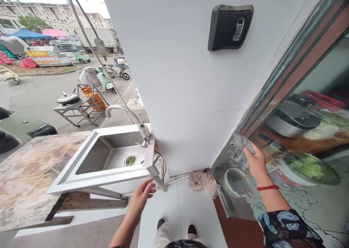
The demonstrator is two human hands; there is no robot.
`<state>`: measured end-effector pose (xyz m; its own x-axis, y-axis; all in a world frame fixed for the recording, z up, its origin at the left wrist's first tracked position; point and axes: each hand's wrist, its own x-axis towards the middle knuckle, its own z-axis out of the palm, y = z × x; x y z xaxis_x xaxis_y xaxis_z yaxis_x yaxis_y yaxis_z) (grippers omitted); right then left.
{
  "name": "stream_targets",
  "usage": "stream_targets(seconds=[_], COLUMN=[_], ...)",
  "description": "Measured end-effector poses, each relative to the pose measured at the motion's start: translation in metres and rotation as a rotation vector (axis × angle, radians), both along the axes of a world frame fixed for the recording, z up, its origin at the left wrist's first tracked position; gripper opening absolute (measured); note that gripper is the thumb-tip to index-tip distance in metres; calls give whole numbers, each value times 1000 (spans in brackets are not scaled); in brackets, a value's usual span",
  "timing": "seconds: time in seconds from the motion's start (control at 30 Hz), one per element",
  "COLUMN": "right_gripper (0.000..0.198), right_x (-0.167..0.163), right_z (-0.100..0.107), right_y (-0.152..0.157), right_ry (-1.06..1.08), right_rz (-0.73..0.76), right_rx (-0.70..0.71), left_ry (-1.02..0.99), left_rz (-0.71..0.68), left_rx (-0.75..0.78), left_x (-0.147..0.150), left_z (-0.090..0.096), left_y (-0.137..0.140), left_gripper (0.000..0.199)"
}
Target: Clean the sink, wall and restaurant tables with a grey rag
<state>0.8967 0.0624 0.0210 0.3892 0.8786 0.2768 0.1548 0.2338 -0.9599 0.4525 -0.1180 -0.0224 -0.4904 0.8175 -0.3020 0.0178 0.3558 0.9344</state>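
A crumpled grey cloth (242, 150) is in my right hand (256, 161), which presses it against the glass door (272, 190) near its frame. A red bead bracelet (267, 187) circles that wrist. My left hand (141, 194) hangs in the air just in front of the sink's near right corner, its fingers loosely bent and apart, holding nothing. The stainless steel sink (100, 181) lies beyond and to the left of it, with a curved faucet (121, 108) and some green scraps in the drain (131, 160).
A black combination lock box (231, 27) is fixed to the white wall (177, 77). Plastic bags (203, 182) lie on the floor at the wall's foot. A worn wooden table (32, 175) stands left of the sink. Behind the glass are a white bucket (234, 181) and a bowl of greens (334, 175).
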Motion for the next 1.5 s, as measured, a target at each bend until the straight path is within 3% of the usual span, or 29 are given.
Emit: stream_targets(seconds=[0.07, 0.13, 0.2, 0.27, 0.33, 0.4, 0.53, 0.6, 0.63, 0.7, 0.77, 0.83, 0.9, 0.93, 0.97, 1.03, 1.13, 1.23, 1.3, 1.33, 1.4, 1.5], right_gripper=[56, 56, 58, 61, 63, 60, 30, 20, 20, 25, 33, 45, 55, 57, 56, 50, 38, 43, 42, 41, 41, 42], right_x=[-31, -49, -59, -73, -104, -155, -263, -285, -284, -264, -231, -205, -204, -215, -232, -278, -339, -352, -336, -324, -304, -296], right_z=[26, 65, 102, 122, 115, 81, -12, -37, -38, -19, 24, 76, 118, 129, 131, 108, 29, -48, -71, -70, -44, 34], right_y=[31, 70, 113, 151, 170, 163, 93, 59, 49, 47, 65, 94, 122, 132, 138, 136, 106, 67, 51, 47, 45, 58], right_ry=[-36, -98, -119, -88, -46, -28, -94, -118, -126, -138, -148, -141, -112, -108, -123, -221, -496, -738, -786, -781, -741, -654], right_rz=[-3, -53, -157, -276, -326, -232, 152, 254, 275, 259, 115, -150, -342, -391, -410, -378, -108, 284, 381, 361, 226, -28], right_rx=[31, 161, 298, 345, 311, 250, 176, 167, 169, 189, 269, 399, 476, 488, 490, 485, 412, 289, 241, 229, 272, 528], left_ry=[17, -13, -53, -75, -85, -84, -43, -58, -69, -83, -93, -112, -130, -136, -143, -165, -213, -199, -178, -180, -199, -221], left_rz=[40, 20, -2, 11, 38, 60, 86, 28, -1, -25, -10, 8, 22, 31, 39, 50, 9, -41, -50, -60, -89, -104], left_rx=[15, -9, -61, -111, -150, -181, -187, -194, -201, -205, -189, -172, -170, -173, -179, -194, -237, -225, -200, -207, -244, -267], left_x=[-19, -36, -52, -67, -82, -95, -113, -120, -123, -128, -133, -139, -146, -150, -154, -164, -173, -173, -172, -171, -171, -173], left_z=[4, 10, 15, 16, 11, 1, -18, -24, -25, -27, -29, -32, -37, -39, -42, -45, -46, -42, -40, -40, -38, -35], left_y=[0, -2, -8, -16, -23, -27, -24, -19, -17, -15, -17, -22, -28, -30, -33, -35, -35, -32, -30, -29, -30, -33], left_gripper=[67, 71, 75, 78, 77, 73, 71, 74, 76, 76, 75, 75, 75, 75, 75, 76, 79, 77, 74, 72, 69, 67])
